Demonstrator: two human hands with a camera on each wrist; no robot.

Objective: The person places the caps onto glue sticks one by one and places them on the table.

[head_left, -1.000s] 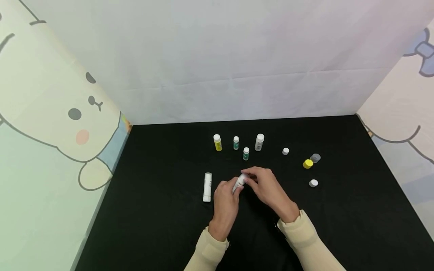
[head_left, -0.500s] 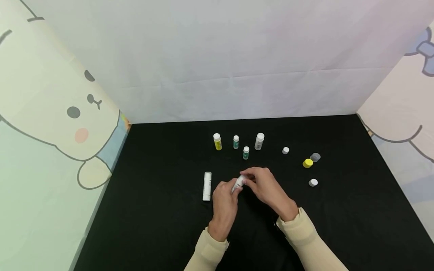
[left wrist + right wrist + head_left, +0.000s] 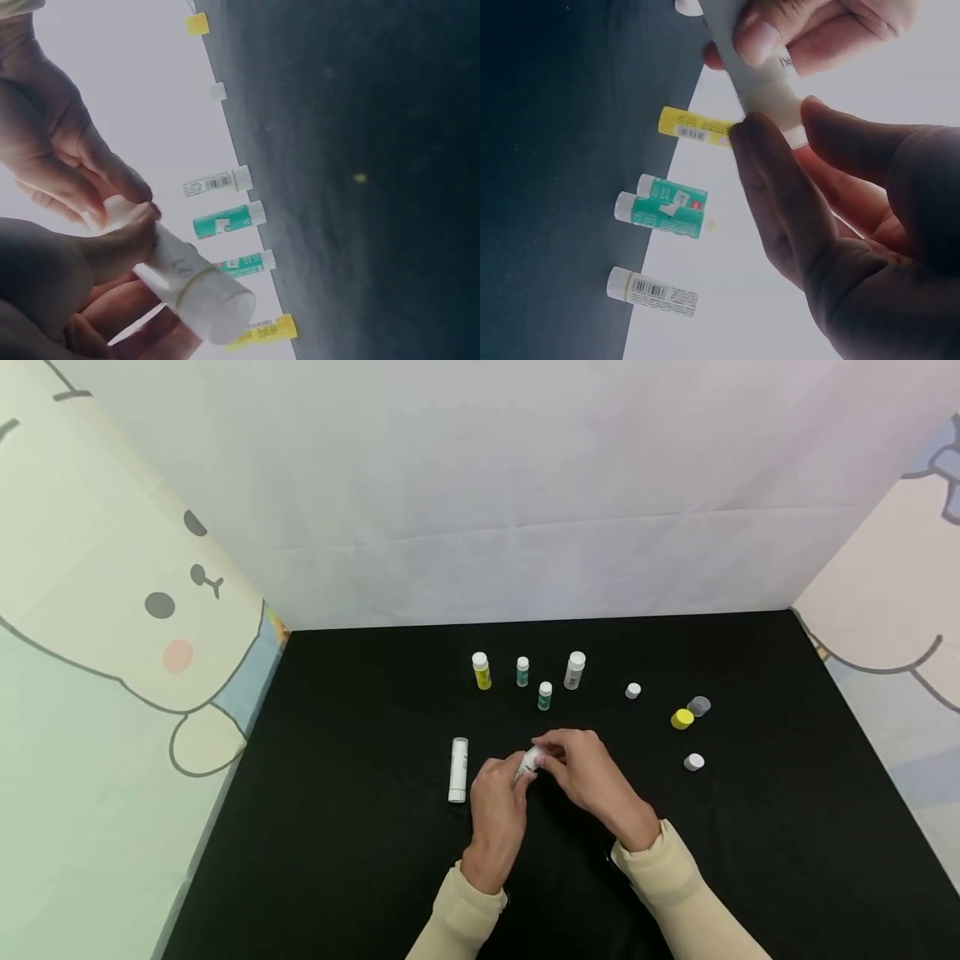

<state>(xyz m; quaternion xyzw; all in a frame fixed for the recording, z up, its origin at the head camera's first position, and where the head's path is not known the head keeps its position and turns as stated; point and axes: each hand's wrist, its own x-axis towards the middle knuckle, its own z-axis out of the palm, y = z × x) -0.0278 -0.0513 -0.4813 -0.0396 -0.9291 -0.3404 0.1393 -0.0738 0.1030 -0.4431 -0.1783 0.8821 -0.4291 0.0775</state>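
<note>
White stick (image 3: 458,770) at left on the black surface (image 3: 337,827); behind it, a yellow stick (image 3: 483,676). Next, the left hand (image 3: 498,802) grips a tilted white tube (image 3: 187,276), its far end pinched by the right hand (image 3: 581,768). Beyond the hands are two green sticks (image 3: 522,675) and a grey stick (image 3: 573,675). Rightward: white cap (image 3: 633,691), yellow cap (image 3: 682,719), second white cap (image 3: 693,762), clear cap (image 3: 700,705).

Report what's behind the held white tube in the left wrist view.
One green tube and a yellow tube peek out behind the white tube; the parts it covers can't be seen.
</note>
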